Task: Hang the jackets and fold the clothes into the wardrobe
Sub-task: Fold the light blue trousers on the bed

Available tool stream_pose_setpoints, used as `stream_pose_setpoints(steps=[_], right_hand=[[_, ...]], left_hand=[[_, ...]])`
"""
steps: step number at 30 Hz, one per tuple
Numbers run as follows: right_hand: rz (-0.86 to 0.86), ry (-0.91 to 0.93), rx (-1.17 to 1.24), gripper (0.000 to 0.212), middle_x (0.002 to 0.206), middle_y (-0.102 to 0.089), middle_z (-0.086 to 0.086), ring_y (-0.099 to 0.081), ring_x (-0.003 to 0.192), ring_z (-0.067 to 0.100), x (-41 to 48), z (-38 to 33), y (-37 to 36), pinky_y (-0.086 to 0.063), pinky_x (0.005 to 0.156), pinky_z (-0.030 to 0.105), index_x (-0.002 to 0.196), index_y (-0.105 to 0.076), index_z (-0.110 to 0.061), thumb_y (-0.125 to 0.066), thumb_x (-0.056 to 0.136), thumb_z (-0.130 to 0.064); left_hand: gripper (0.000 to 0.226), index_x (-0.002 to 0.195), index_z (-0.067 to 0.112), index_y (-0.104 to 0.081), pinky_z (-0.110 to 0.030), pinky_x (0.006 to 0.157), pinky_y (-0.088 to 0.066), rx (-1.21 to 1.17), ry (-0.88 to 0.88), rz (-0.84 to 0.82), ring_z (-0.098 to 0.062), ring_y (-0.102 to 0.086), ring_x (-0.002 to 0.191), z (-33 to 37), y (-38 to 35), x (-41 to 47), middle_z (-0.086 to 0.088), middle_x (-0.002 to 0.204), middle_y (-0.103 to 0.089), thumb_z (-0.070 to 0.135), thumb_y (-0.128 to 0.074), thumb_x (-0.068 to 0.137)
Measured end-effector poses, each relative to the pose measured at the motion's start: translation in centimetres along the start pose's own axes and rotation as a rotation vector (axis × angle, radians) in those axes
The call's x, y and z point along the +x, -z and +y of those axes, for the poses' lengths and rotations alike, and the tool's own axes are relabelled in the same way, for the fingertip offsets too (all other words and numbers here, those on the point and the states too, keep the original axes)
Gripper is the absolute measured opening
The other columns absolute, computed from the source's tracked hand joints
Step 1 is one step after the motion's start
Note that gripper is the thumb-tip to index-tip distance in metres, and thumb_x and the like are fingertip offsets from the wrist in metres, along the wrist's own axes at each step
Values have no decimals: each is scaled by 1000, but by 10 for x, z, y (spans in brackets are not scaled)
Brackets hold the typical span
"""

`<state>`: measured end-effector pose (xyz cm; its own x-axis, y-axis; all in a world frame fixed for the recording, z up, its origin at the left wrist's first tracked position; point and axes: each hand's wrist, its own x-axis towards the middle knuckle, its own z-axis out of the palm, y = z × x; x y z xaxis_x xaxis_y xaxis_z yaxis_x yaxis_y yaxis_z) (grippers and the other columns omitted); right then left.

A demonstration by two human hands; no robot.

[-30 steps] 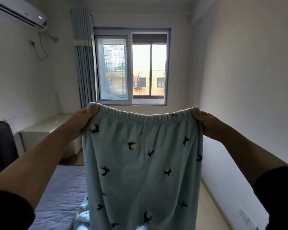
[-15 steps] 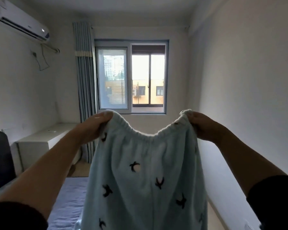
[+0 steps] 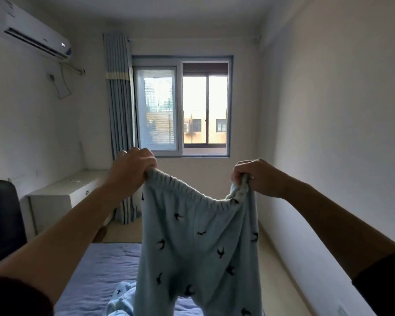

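Both my hands, left hand [image 3: 132, 166] and right hand [image 3: 254, 176], grip the pajama pants [image 3: 198, 242] waistband above the blue bed [image 3: 105, 270], facing the window [image 3: 183, 106].

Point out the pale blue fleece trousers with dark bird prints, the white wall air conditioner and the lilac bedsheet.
pale blue fleece trousers [image 3: 198, 252]: head view, front panel.
white wall air conditioner [image 3: 35, 35]: head view, casing.
lilac bedsheet [image 3: 105, 270]: head view, bare stretch.

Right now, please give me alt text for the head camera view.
Two bare hands, left hand and right hand, hold light blue pyjama trousers up by the waistband above a bed. Behind them is a window.
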<state>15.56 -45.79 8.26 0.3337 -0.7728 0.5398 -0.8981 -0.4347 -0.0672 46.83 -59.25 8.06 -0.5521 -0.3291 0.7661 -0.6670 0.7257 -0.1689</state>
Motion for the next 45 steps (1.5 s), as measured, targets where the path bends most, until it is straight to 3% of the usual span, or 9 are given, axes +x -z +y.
stream_pose_setpoints(steps=[4,11,16,24,28,35,38,41,45], right_hand=[[209,133,30,18,91,-69,3,-64,81,13,16,-32,7,-54,74,17,96,-67,-7,-60,86,6],[333,123,147,13,86,-66,-9,-62,81,6,32,-48,6,-51,75,15,93,-66,-12,-70,82,-7],[332,116,217,16,86,-59,-22,-63,79,7,30,-48,-7,-54,72,16,95,-63,-13,-68,83,-5],[299,-19,658,33,89,-63,6,-65,89,25,26,-50,-13,-58,81,37,86,-60,-18,-70,75,11],[209,-49,658,29,79,-63,-3,-63,74,3,21,-49,-18,-53,69,19,81,-56,-13,-70,75,12],[182,-115,563,33,68,-57,-15,-53,61,-3,11,-40,-26,-46,60,12,73,-56,-22,-71,74,7],[163,-126,542,32,66,-58,-22,-53,61,-3,5,-35,-26,-45,59,10,74,-56,-24,-72,74,5],[146,-122,527,32,67,-60,-22,-53,62,-3,3,-33,-24,-45,59,11,74,-57,-23,-74,72,4],[94,-128,509,28,70,-60,-12,-53,65,3,2,-31,-23,-50,63,20,75,-59,-19,-76,71,2]], left_hand=[[23,77,11,-65,-36,73,-52,-203,-122,199,-19,-59,88,15,9,22,-6,97,-62,-11,-66,71],[31,71,10,-63,-3,71,-36,-405,-109,392,2,-48,81,46,11,30,5,91,-50,-21,-66,65],[32,71,12,-64,-5,71,-38,-504,-89,354,4,-50,82,63,8,25,1,85,-54,-19,-70,66],[25,71,10,-65,-9,72,-41,-585,-132,328,-3,-51,80,88,7,18,-1,86,-57,-14,-72,68],[16,74,7,-66,-22,67,-48,-544,-182,308,-10,-53,81,94,4,16,-5,89,-58,-7,-73,71],[16,93,26,-62,-28,58,-56,-111,-398,22,-8,-47,77,85,7,4,-1,107,-52,31,-65,78],[30,98,29,-67,-29,73,-50,59,-640,-122,-9,-48,85,77,12,-3,4,107,-55,47,-46,88],[27,99,33,-67,-28,74,-38,159,-825,-198,-9,-40,89,73,17,-8,10,107,-55,48,-46,90],[23,107,24,-67,-28,79,-50,196,-912,-400,-13,-59,95,84,23,-8,9,109,-60,30,-62,85]])
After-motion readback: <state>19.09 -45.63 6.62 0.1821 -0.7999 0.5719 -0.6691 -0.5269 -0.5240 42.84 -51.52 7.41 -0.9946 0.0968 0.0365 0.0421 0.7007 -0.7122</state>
